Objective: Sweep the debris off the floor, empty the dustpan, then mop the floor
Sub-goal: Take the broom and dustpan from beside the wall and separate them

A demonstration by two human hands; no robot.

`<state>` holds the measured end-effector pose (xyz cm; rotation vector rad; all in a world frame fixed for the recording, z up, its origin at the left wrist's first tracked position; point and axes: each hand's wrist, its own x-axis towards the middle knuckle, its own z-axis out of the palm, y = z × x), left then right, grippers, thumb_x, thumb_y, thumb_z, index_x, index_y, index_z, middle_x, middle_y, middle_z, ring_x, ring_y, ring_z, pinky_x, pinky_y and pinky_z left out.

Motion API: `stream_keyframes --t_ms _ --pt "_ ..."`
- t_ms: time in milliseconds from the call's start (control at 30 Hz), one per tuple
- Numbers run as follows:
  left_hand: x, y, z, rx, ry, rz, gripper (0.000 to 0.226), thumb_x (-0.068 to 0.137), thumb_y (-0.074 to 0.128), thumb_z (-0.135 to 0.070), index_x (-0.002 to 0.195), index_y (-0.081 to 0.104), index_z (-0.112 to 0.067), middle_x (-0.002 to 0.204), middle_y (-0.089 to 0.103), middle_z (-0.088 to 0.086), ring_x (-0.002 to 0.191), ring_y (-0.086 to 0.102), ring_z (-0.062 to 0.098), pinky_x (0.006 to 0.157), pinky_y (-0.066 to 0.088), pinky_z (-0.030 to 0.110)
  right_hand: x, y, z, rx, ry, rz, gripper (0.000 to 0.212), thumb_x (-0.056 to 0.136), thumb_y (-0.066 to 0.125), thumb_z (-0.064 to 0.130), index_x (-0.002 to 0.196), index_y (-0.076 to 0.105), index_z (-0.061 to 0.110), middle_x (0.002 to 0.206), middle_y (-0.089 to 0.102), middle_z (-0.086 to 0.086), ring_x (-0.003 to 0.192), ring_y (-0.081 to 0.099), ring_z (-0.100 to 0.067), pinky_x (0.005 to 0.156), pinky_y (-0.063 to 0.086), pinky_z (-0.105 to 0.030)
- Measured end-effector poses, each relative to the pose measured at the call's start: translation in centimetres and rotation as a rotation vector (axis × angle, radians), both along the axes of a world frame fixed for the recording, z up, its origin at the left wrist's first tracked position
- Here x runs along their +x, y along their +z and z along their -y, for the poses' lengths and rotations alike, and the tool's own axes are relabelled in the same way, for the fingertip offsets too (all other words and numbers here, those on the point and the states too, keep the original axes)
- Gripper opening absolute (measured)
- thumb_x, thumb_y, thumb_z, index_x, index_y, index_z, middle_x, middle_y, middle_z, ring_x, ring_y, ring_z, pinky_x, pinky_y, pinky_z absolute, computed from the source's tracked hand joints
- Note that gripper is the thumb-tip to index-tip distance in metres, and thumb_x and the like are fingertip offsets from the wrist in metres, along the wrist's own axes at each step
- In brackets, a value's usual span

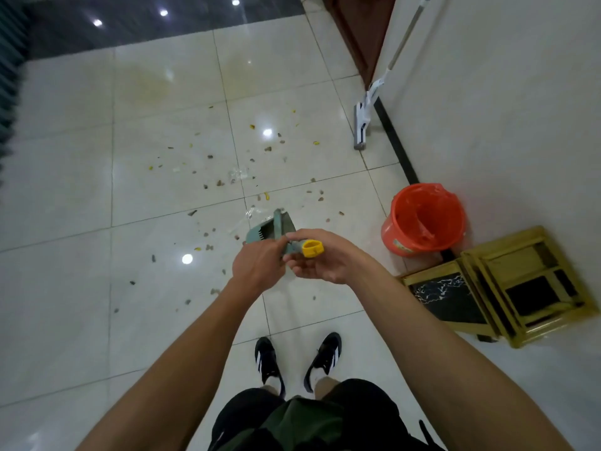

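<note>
**Dustpan and broom handle in both hands, debris still on the floor**

At far left, a dark ribbed surface along the frame edge, blurred. Right of it, pale glossy floor [65, 196] tiles with ceiling lights mirrored in them. Scattered across the middle tiles: debris [221, 182], small brown and yellow bits plus a few scraps of clear plastic, spread from beyond the hands to near the shoes [297, 359].

At centre, the left hand [257, 263], arm reaching forward, fingers curled in a grip on the greenish handle end; exactly which part is pinched cannot be told. Just beyond the knuckles, the teal dustpan [270, 231], comb teeth along one edge, raised above the floor; contents not visible. Touching it from the right, the right hand [320, 260], palm turned up, fingers curled in a grip under the yellow handle cap [313, 249], thumb lying over the top.

Further right and farther off, a flat mop [361, 125] standing with its head on the floor, pole leaning on the white wall [504, 109]. Nearer, beside the black skirting, an orange bucket [422, 219] lined with an orange bag, crumpled plastic inside, nothing else distinguishable. Just beside it at far right, stacked gold-framed tables [507, 288] with dark marbled tops, tipped against the wall.
</note>
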<state>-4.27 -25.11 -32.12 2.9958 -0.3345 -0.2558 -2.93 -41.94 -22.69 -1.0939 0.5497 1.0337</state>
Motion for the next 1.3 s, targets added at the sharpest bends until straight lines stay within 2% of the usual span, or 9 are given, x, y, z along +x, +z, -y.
stream_keyframes --t_ms 67,167,367,467,667,1033,1167,1233,1300 --pt "-0.7 -0.1 -1.5 -0.002 0.012 -0.009 0.018 0.086 0.06 -0.031 0.103 0.061 -0.026 0.079 0.068 0.0 0.057 0.053 0.023 0.052 0.035 0.028 -0.3 -0.3 -1.7 0.027 -0.042 -0.045 0.007 0.091 0.062 0.011 0.087 0.06 0.006 0.076 0.055 -0.012 0.057 0.053 -0.014 0.047 0.051 -0.02" --pt "-1.7 -0.4 -3.6 -0.016 0.044 -0.011 0.015 0.086 0.059 -0.028 0.101 0.059 -0.025 0.075 0.065 -0.002 0.054 0.043 0.02 0.049 0.031 0.027 -1.0 -0.8 -4.0 0.035 -0.114 -0.068 0.012 0.088 0.056 0.001 0.078 0.054 0.007 0.071 0.044 -0.009 0.057 0.041 -0.013 0.04 0.041 -0.017" --pt "-2.6 -1.1 -6.7 -0.074 0.068 0.007 0.015 0.089 0.056 -0.031 0.103 0.058 -0.025 0.078 0.067 -0.002 0.055 0.048 0.021 0.05 0.039 0.027 -1.8 -1.4 -7.3 -0.104 -0.063 0.031 0.015 0.076 0.06 -0.004 0.064 0.061 0.004 0.072 0.048 -0.014 0.057 0.045 -0.019 0.041 0.037 -0.023" --pt "-2.6 -1.4 -7.4 -0.076 0.083 0.0 0.014 0.092 0.053 -0.033 0.104 0.055 -0.026 0.084 0.069 -0.001 0.061 0.06 0.025 0.055 0.052 0.033 -1.7 -1.6 -8.1 -0.148 -0.03 0.072 0.022 0.071 0.061 -0.004 0.053 0.062 0.007 0.068 0.051 -0.014 0.056 0.047 -0.02 0.041 0.038 -0.024" --pt "-2.0 -1.9 -8.1 -0.09 0.086 0.029 0.022 0.096 0.053 -0.038 0.114 0.056 -0.025 0.1 0.072 0.001 0.069 0.065 0.023 0.057 0.056 0.034 -1.1 -1.7 -8.8 -0.17 -0.012 0.119 0.007 0.075 0.06 -0.004 0.073 0.059 0.002 0.07 0.053 -0.016 0.054 0.051 -0.021 0.044 0.041 -0.026" --pt "-1.6 -1.8 -9.2 -0.101 0.081 0.036 0.031 0.098 0.051 -0.033 0.127 0.058 -0.025 0.102 0.072 0.002 0.074 0.065 0.024 0.058 0.052 0.032 -0.8 -1.8 -9.2 -0.129 0.032 0.163 0.012 0.079 0.057 -0.009 0.073 0.057 0.001 0.069 0.053 -0.016 0.053 0.052 -0.022 0.044 0.043 -0.025" --pt "-1.8 -1.6 -9.2 -0.068 0.118 0.042 0.034 0.098 0.052 -0.033 0.131 0.056 -0.024 0.102 0.072 0.003 0.071 0.065 0.026 0.058 0.052 0.032 -1.3 -1.8 -10.4 -0.103 -0.084 0.125 0.013 0.08 0.055 -0.011 0.075 0.055 0.001 0.07 0.052 -0.015 0.053 0.05 -0.022 0.043 0.042 -0.024" --pt "-2.1 -1.5 -8.9 -0.061 0.152 0.03 0.037 0.099 0.053 -0.034 0.134 0.054 -0.022 0.104 0.072 0.003 0.072 0.066 0.026 0.061 0.054 0.034 -1.8 -1.8 -11.1 -0.108 -0.104 0.135 0.012 0.081 0.056 -0.01 0.082 0.059 0.001 0.071 0.054 -0.014 0.055 0.05 -0.022 0.045 0.043 -0.026" --pt "-2.4 -1.4 -8.6 -0.073 0.162 0.024 0.041 0.098 0.056 -0.035 0.136 0.053 -0.021 0.106 0.071 0.004 0.073 0.066 0.025 0.059 0.05 0.03 -2.3 -1.9 -11.4 -0.134 -0.092 0.156 0.023 0.082 0.058 -0.008 0.102 0.064 0.001 0.076 0.058 -0.013 0.057 0.053 -0.02 0.048 0.046 -0.028"
